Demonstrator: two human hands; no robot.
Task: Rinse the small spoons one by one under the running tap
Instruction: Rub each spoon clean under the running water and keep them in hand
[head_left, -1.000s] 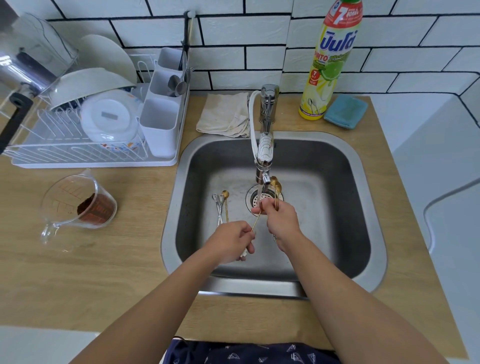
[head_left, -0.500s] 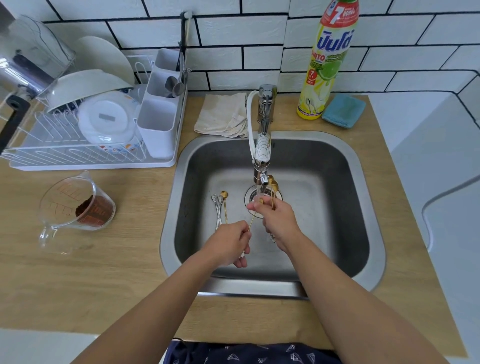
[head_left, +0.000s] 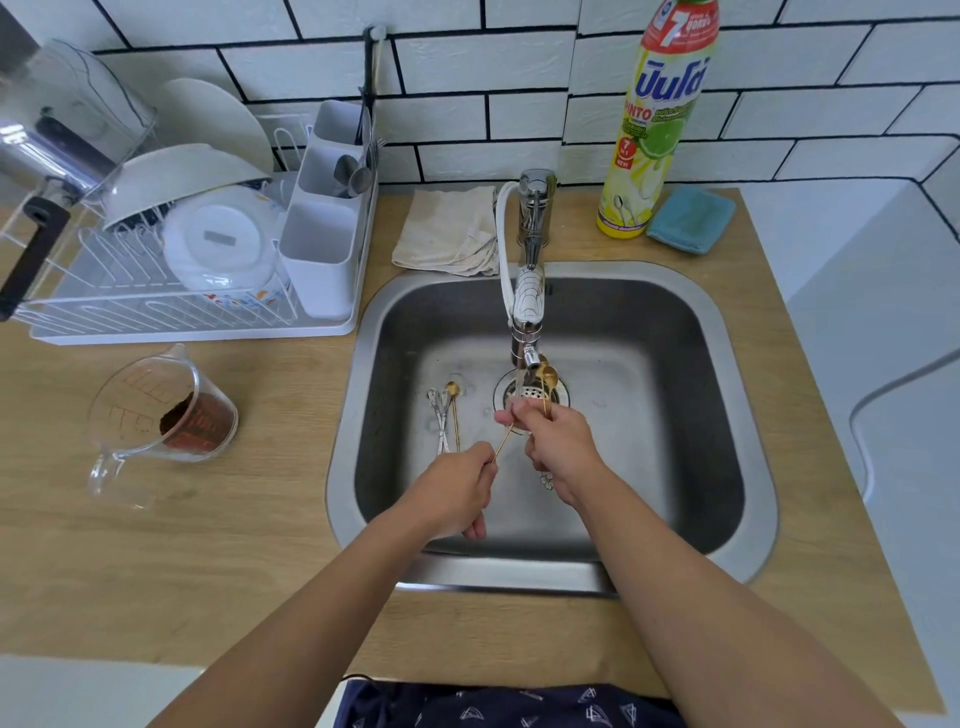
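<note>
Both hands' grip on slim gold spoon (head_left: 503, 440) under tap (head_left: 529, 306)

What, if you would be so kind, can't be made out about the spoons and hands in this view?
- Head view: the bowl of the gold spoon held by the left hand is covered by the right hand.
- How many spoons the right hand grips: too small.
- Silver spoons on the sink floor overlap; count unclear.

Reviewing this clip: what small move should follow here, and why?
Probably draw the gold spoon pinched between the left hand and right hand through the tap stream; its bowl is hidden, and other spoons wait on the sink floor.
</note>
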